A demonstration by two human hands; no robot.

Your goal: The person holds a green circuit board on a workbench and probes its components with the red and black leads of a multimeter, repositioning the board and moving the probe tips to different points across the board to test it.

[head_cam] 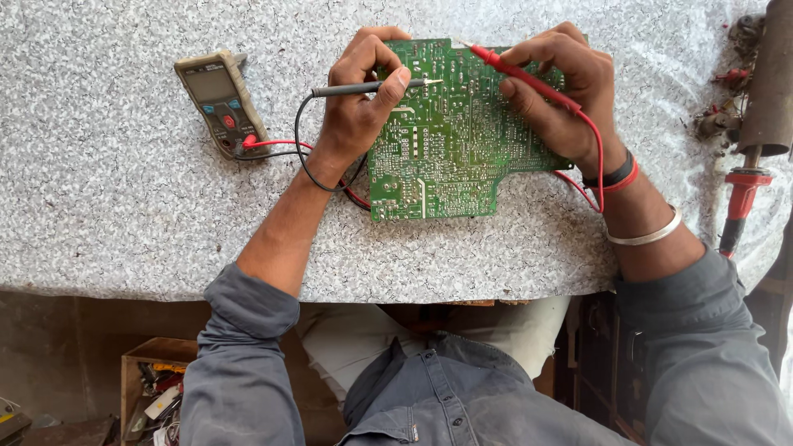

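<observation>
Your grey shirt sleeves fill the near edge of the view, both forearms reaching forward over the speckled grey stone worktop [124, 231]. Between your hands lies a green printed circuit board [446, 140], flat on the worktop, solder side up. Its face is crowded with fine silvery tracks and solder points, and its outline is stepped, with a notch cut away at the lower right corner.

Your left hand [355, 107] has its grip closed around a slim black test probe [368, 86], held like a pen, the metal tip touching the board near its upper middle. Your right hand [562, 91] has its grip closed around a red test probe [516, 74], which slants up to the left so that its tip meets the board's top edge. That wrist wears a black and red band and a plain silver bangle [648, 235].

Black and red leads loop from the probes, under your left wrist, to a grey handheld multimeter [221, 101] lying well to the left of the board. At the right edge of the worktop lies a red-handled tool [739, 198].
</observation>
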